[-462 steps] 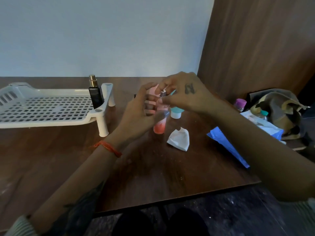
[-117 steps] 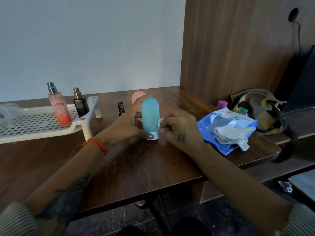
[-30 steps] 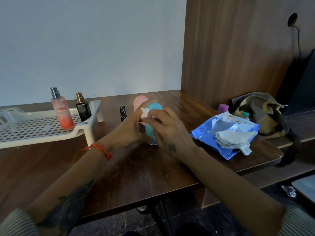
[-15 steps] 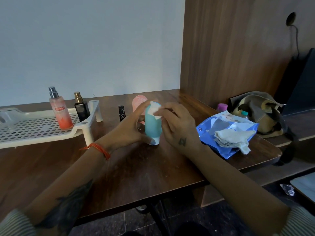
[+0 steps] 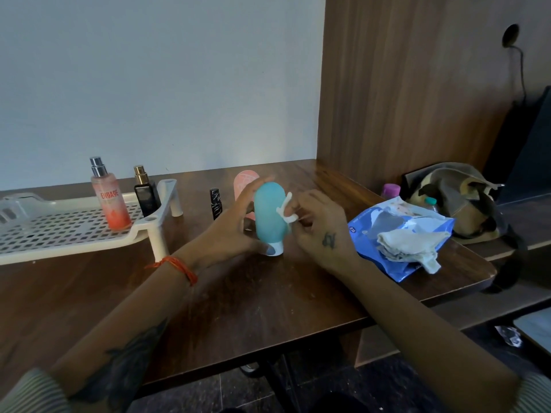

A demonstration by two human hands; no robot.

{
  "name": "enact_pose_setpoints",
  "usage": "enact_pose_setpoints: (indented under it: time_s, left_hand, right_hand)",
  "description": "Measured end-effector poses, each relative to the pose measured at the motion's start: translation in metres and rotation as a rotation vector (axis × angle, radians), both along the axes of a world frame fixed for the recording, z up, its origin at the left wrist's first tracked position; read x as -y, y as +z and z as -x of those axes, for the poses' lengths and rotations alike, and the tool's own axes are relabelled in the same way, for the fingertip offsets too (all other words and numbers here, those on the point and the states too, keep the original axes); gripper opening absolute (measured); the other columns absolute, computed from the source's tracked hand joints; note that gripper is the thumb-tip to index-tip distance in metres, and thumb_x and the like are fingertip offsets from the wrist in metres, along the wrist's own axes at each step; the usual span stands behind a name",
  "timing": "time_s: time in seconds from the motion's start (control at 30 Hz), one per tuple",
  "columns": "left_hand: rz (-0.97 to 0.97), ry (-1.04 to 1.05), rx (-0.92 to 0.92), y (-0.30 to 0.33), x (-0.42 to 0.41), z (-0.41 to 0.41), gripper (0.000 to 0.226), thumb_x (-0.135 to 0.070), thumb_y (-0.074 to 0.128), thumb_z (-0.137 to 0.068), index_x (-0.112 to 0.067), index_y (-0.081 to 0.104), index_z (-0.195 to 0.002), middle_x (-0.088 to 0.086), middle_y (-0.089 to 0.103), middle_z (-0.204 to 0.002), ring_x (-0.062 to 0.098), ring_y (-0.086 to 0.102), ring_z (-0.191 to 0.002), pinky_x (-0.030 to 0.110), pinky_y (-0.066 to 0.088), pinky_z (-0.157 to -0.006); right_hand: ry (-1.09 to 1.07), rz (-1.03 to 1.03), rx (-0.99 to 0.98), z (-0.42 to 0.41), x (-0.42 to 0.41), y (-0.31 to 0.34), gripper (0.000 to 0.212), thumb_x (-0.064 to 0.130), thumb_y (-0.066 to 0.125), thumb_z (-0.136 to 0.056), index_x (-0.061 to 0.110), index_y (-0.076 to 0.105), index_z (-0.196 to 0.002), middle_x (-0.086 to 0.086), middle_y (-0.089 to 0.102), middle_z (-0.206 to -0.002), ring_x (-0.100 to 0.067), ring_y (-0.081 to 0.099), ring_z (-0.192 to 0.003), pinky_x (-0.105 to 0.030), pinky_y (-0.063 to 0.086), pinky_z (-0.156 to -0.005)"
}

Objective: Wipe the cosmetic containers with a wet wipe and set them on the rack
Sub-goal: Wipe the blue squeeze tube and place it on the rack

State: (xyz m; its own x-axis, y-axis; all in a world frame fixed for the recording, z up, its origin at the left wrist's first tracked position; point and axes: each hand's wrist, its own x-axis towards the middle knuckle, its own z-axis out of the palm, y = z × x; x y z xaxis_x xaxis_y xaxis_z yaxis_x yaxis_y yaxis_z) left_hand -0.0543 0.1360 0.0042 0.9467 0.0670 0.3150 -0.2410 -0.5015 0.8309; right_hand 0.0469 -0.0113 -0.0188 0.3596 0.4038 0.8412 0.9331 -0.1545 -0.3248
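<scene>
The left hand grasps the teal bottle, upright on the surface. The right hand pinches a wet wipe against the bottle's side.

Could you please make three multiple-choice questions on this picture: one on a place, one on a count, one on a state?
1. Where does the small black tube stand?
A. on the rack
B. on the table
C. inside the bag

2. How many bottles stand on the white rack?
A. one
B. two
C. four

3. What does the right hand do?
A. pinches a wet wipe
B. lies flat on the table
C. grips the rack

Answers: 1 B, it stands on the table right of the rack. 2 B, a pink spray bottle and a black bottle. 3 A, the wipe is against the teal bottle, which the left hand holds.
</scene>
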Motion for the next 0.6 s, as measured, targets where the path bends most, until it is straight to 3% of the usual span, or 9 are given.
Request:
enact_pose_setpoints:
  time_s: [0.07, 0.2, 0.3, 0.4, 0.5, 0.6]
  left_hand:
    - [0.002, 0.007, 0.006, -0.001, 0.0, -0.001, 0.098, -0.002, 0.081, -0.063, -0.039, 0.023, -0.133, -0.006, 0.039, -0.133, 0.02, 0.053, -0.115, 0.017, 0.052, -0.078]
    - [0.094, 0.027, 0.034, -0.001, 0.001, -0.001, 0.088, -0.008, 0.075, -0.075, -0.032, 0.022, -0.141, 0.001, 0.044, -0.128, 0.014, 0.057, -0.106, 0.02, 0.053, -0.082]
    - [0.169, 0.016, 0.004, -0.001, 0.003, -0.001, 0.081, -0.026, 0.079, -0.072, -0.041, 0.028, -0.132, 0.004, 0.048, -0.12, 0.017, 0.059, -0.099, 0.028, 0.056, -0.082]
    - [0.256, 0.012, -0.002, -0.001, 0.006, 0.0, 0.078, -0.008, 0.082, -0.066, -0.043, 0.035, -0.118, 0.003, 0.049, -0.12, 0.01, 0.058, -0.096, 0.018, 0.053, -0.074]
    - [0.263, -0.015, 0.003, -0.002, 0.007, -0.001, 0.08, -0.008, 0.078, -0.054, -0.045, 0.036, -0.111, -0.002, 0.05, -0.119, 0.007, 0.057, -0.098, 0.016, 0.052, -0.074]
    - [0.248, -0.03, -0.002, 0.001, 0.007, 0.001, 0.082, -0.005, 0.073, -0.058, -0.045, 0.035, -0.118, 0.003, 0.048, -0.124, 0.013, 0.058, -0.102, 0.021, 0.054, -0.077]
  right_hand:
    - [0.022, 0.045, 0.006, -0.001, 0.0, -0.003, 0.014, 0.0, 0.07, -0.07, 0.009, 0.064, -0.079, -0.001, 0.065, -0.083, -0.01, 0.058, -0.075, -0.008, 0.045, -0.067]
    - [0.111, 0.053, 0.11, 0.005, 0.001, -0.002, 0.013, -0.004, 0.066, -0.07, 0.008, 0.064, -0.075, -0.002, 0.064, -0.076, -0.016, 0.057, -0.07, -0.031, 0.05, -0.061]
    - [0.135, 0.04, 0.168, 0.008, 0.002, 0.0, 0.009, -0.002, 0.062, -0.072, 0.006, 0.065, -0.076, -0.004, 0.064, -0.076, -0.017, 0.057, -0.069, -0.03, 0.05, -0.062]
    - [0.145, -0.021, 0.118, 0.008, 0.002, 0.001, 0.011, -0.003, 0.069, -0.072, 0.005, 0.065, -0.078, -0.004, 0.066, -0.08, -0.013, 0.06, -0.073, -0.018, 0.051, -0.067]
    - [0.185, -0.08, 0.041, 0.01, 0.001, 0.002, 0.016, -0.008, 0.07, -0.071, 0.003, 0.066, -0.081, -0.003, 0.068, -0.084, -0.006, 0.06, -0.077, -0.009, 0.048, -0.072]
    - [0.186, -0.087, 0.072, 0.012, 0.002, 0.002, 0.015, -0.008, 0.068, -0.072, 0.003, 0.067, -0.083, -0.006, 0.069, -0.084, -0.015, 0.064, -0.076, -0.026, 0.055, -0.071]
